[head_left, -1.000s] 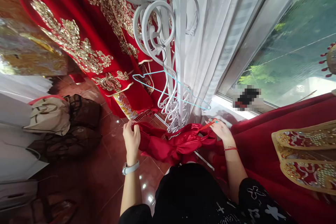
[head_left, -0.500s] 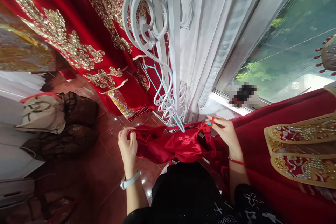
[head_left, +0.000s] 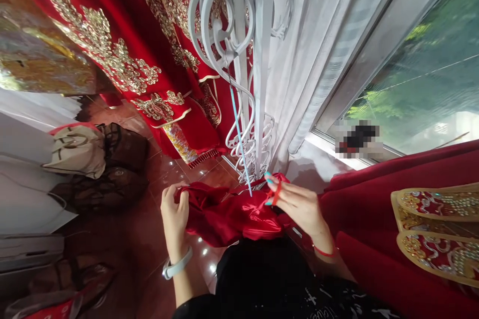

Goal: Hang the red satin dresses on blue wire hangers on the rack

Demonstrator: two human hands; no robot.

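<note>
Garment of glossy red satin (head_left: 224, 219) stretches just beside a slender pale-blue hanger (head_left: 239, 132), one end gripped by the left hand (head_left: 174, 213), the right hand (head_left: 299, 207) pinching a thin red strap (head_left: 277, 193).

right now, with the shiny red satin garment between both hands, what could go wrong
The thin light-blue hanger, hooked on the white scrolled metal rack, overlaps the shiny red satin garment in view and might snag it. The narrow red strap at the right hand could tangle or slip. If the left hand loses its hold, that side may drop toward the reddish tiled floor.
</note>
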